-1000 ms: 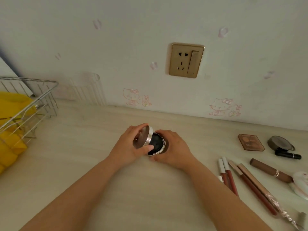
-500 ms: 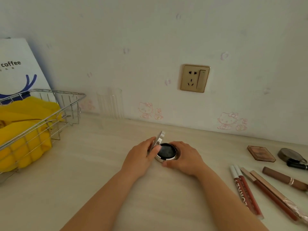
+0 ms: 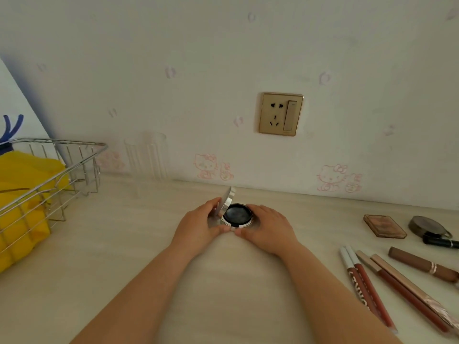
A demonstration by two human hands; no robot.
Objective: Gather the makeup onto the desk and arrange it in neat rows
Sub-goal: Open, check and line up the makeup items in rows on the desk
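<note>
A round silver compact (image 3: 237, 216) with a black inner tray sits on the pale wooden desk (image 3: 124, 256) near the wall. Its hinged lid stands up at the left. My left hand (image 3: 201, 224) grips the lid between thumb and fingers. My right hand (image 3: 269, 225) curls round the base from the right. At the right lie more makeup: two white-capped lip pencils (image 3: 365, 286), two longer brown pencils (image 3: 407, 291), a brown lipstick tube (image 3: 422, 264), a rectangular pink palette (image 3: 384, 225), a round grey compact (image 3: 428, 225) and a black tube (image 3: 440, 242).
A wire basket (image 3: 57, 165) holding something yellow stands at the left edge, with a white paper bag (image 3: 15, 115) behind it. A clear ribbed glass (image 3: 147, 155) stands against the wall. A gold wall socket (image 3: 280, 114) is above the desk.
The compact has stayed between my hands, with the lid now standing more upright. The camera view has shifted, so the basket and right-hand makeup sit differently in frame.
</note>
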